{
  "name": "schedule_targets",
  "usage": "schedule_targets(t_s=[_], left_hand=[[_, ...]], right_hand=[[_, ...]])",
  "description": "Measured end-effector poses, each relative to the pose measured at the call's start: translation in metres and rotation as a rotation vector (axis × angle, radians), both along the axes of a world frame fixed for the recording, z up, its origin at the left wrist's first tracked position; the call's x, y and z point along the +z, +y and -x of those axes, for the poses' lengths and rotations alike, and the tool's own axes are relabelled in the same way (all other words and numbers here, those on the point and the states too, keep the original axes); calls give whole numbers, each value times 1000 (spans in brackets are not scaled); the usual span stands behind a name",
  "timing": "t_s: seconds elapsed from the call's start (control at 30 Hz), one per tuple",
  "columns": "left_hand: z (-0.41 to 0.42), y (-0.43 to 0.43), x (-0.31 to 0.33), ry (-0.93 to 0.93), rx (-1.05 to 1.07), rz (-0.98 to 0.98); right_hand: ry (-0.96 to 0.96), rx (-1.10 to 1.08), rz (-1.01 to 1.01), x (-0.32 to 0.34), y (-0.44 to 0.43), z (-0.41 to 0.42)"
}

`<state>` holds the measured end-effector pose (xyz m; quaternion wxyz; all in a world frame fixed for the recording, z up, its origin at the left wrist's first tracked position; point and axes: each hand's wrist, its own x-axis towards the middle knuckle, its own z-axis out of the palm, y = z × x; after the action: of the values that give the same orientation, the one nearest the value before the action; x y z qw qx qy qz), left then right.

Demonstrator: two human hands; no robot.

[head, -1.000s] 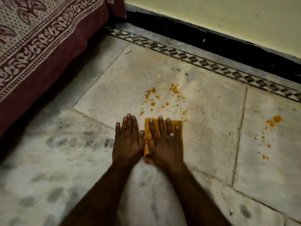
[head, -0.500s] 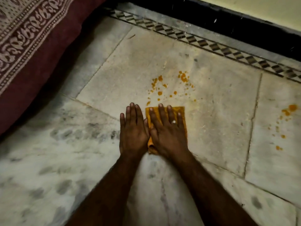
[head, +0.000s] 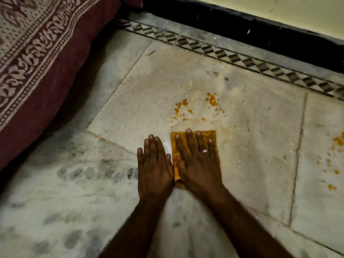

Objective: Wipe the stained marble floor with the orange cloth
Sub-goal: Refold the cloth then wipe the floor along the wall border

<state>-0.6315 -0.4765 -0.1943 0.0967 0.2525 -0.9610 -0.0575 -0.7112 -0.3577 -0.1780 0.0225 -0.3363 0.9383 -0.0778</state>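
A folded orange cloth [head: 211,135] lies flat on the pale marble floor [head: 256,155]. My right hand [head: 197,164], with a ring on it, presses flat on the cloth with its fingers spread. Beside it my left hand [head: 154,164] lies flat on the bare floor, its thumb against the cloth's left edge. Just beyond the cloth is a smeared, paler strip. Past that strip, orange stain spots [head: 212,101] are scattered on the same slab. A second patch of orange spots [head: 335,146] marks the slab at the far right.
A maroon printed bedcover [head: 37,56] hangs down along the left side. A diamond-patterned border strip [head: 223,53] and a black skirting [head: 242,28] run along the wall at the back. Grey mottled marble [head: 65,202] lies near me.
The orange spots nearest the cloth are gone, and a smeared pale strip lies there. Both hands stay flat in the same arrangement while the view shifts.
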Motion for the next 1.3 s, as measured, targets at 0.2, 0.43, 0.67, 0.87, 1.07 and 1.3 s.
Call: schedule_targets(t_s=[0.2, 0.43, 0.67, 0.87, 1.07, 1.3], left_hand=[[0, 2, 5, -28, -13, -22], [5, -6, 14, -70, -16, -92], [47, -45, 3, -28, 16, -83], [48, -45, 8, -47, -25, -25], [47, -40, 17, -110, -103, 0], [46, -41, 8, -145, -137, 57]], right_hand=[[-23, 263, -47, 4, -34, 55], [-35, -93, -59, 12, 8, 55], [-59, 90, -16, 7, -19, 10], [-54, 171, -19, 6, -54, 84], [-22, -84, -42, 7, -1, 96], [-67, 160, 32, 6, -51, 77]])
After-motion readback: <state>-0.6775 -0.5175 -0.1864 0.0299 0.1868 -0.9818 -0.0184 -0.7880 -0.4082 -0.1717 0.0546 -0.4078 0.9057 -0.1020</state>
